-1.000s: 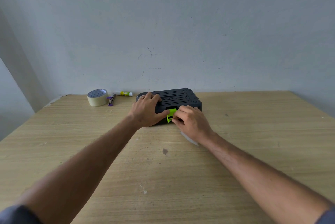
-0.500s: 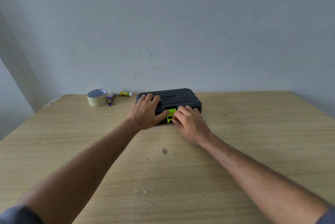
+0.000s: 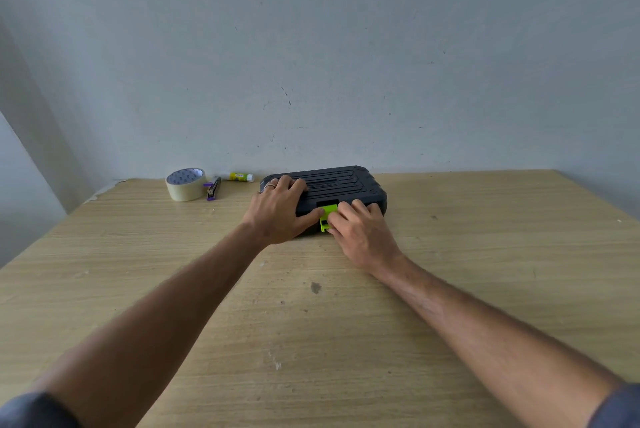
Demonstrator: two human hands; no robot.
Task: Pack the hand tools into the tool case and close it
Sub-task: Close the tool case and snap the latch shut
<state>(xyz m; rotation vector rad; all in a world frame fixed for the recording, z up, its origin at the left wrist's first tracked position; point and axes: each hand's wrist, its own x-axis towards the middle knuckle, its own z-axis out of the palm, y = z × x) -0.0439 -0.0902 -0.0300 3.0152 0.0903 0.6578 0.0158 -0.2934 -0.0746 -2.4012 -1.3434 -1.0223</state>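
At the table's [image 3: 138,289] far left lie one tape roll [image 3: 186,183], one stapler [image 3: 212,189] and one glue stick [image 3: 241,177]. The one black case [image 3: 346,181] sits shut farther right, contents hidden. The left hand [image 3: 278,213] presses flat on its lid; the right hand [image 3: 360,230] pinches its green latch [image 3: 327,216].

Black ribbed case [image 3: 341,181], lime-green latch [image 3: 327,211]

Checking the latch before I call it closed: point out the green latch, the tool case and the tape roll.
green latch [image 3: 327,214]: head view, on its upper face at the case's front edge.
tool case [image 3: 337,180]: head view, on the ribbed black lid.
tape roll [image 3: 186,189]: head view, on its outer side wall.
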